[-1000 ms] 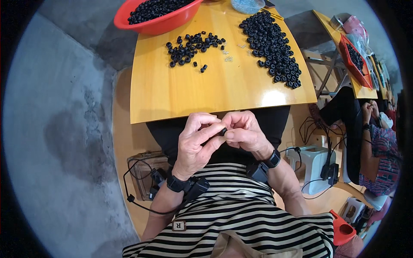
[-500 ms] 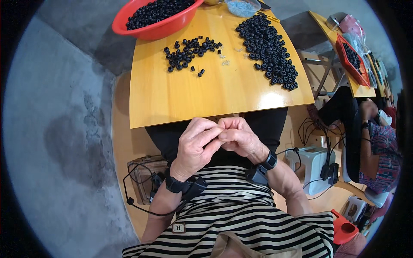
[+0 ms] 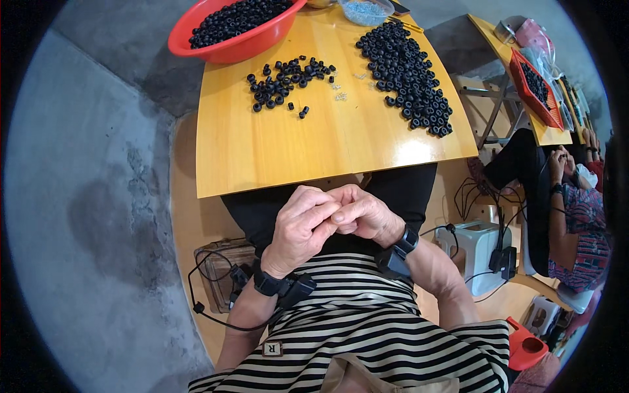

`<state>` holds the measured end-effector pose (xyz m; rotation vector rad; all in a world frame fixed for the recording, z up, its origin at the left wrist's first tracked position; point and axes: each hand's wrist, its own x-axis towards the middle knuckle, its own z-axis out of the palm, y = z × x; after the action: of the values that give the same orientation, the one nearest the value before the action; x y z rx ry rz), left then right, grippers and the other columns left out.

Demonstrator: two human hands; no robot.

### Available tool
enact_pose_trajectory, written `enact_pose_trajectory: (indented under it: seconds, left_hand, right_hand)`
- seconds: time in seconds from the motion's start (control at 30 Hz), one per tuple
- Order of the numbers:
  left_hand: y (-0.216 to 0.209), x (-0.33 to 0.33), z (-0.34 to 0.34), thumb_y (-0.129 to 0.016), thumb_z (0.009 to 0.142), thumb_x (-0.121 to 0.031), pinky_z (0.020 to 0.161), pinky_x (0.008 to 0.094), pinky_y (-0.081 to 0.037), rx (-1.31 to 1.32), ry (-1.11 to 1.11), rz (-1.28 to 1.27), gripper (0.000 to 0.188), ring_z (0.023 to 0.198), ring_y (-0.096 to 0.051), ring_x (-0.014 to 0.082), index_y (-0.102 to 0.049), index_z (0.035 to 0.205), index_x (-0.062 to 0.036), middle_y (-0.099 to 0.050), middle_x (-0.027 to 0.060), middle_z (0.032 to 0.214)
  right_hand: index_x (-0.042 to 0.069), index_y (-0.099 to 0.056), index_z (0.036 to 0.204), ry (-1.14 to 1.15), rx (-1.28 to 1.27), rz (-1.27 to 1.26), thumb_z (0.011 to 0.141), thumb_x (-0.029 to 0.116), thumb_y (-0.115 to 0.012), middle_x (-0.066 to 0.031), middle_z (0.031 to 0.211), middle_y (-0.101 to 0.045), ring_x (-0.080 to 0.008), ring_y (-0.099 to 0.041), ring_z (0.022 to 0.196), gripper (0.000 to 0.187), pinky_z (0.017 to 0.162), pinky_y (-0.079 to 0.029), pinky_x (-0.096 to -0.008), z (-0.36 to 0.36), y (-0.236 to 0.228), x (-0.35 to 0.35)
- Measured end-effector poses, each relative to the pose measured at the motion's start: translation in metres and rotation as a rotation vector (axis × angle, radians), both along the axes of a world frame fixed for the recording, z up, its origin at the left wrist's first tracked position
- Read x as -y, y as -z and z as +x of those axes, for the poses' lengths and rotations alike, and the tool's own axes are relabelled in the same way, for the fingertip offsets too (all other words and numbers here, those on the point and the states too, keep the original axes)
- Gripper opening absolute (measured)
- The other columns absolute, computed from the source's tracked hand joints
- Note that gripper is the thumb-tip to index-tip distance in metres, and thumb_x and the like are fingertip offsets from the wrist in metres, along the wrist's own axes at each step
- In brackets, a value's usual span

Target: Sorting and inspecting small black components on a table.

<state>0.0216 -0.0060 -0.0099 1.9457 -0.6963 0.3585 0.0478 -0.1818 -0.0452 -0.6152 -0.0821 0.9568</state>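
Observation:
Above my lap, just off the table's near edge, my left hand (image 3: 303,223) and my right hand (image 3: 364,215) meet, fingertips pressed together. Both are closed in a pinch. Whatever sits between the fingers is hidden. On the wooden table (image 3: 275,147) beyond them lies a loose group of small black ring-shaped parts (image 3: 288,80). A bigger heap of similar black parts (image 3: 409,78) spreads along the right side. Between the two groups are a few tiny clear or silvery pieces (image 3: 341,96).
A red basin (image 3: 229,49) full of black parts stands at the far left, beside a clear tub (image 3: 367,12) of small bluish pieces. On the right, another person (image 3: 576,229) sits by a second table with a red basket (image 3: 537,92). Cables hang near a white stool (image 3: 481,255).
My hands have shifted slightly toward me, and the fingers are drawn closer together. At the right, the other person's hands have come up higher beside the second table.

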Motion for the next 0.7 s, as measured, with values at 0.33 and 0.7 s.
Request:
enact_pose_trajectory:
  seconds: [0.33, 0.7]
  left_hand:
    - [0.002, 0.0, -0.001, -0.077, 0.067, 0.006, 0.075, 0.0335, -0.052, -0.078, -0.043, -0.056, 0.028, 0.087, -0.062, 0.024, -0.071, 0.094, -0.0005, -0.066, 0.0064, 0.094]
    - [-0.001, 0.002, 0.0, -0.075, 0.067, 0.006, 0.076, 0.0329, -0.053, -0.065, -0.071, -0.073, 0.028, 0.088, -0.063, 0.0248, -0.071, 0.094, 0.0001, -0.067, 0.008, 0.093]
  right_hand:
    - [0.007, -0.063, 0.084, 0.118, 0.005, -0.004, 0.079, 0.009, -0.075, 0.008, 0.064, -0.049, -0.0015, -0.032, 0.048, 0.013, 0.044, -0.021, -0.0201, -0.006, 0.0, -0.011]
    - [0.008, -0.062, 0.086, 0.136, 0.011, 0.002, 0.086, 0.013, -0.071, 0.0082, 0.063, -0.046, -0.0016, -0.031, 0.047, 0.011, 0.042, -0.021, -0.0203, -0.009, -0.002, -0.016]
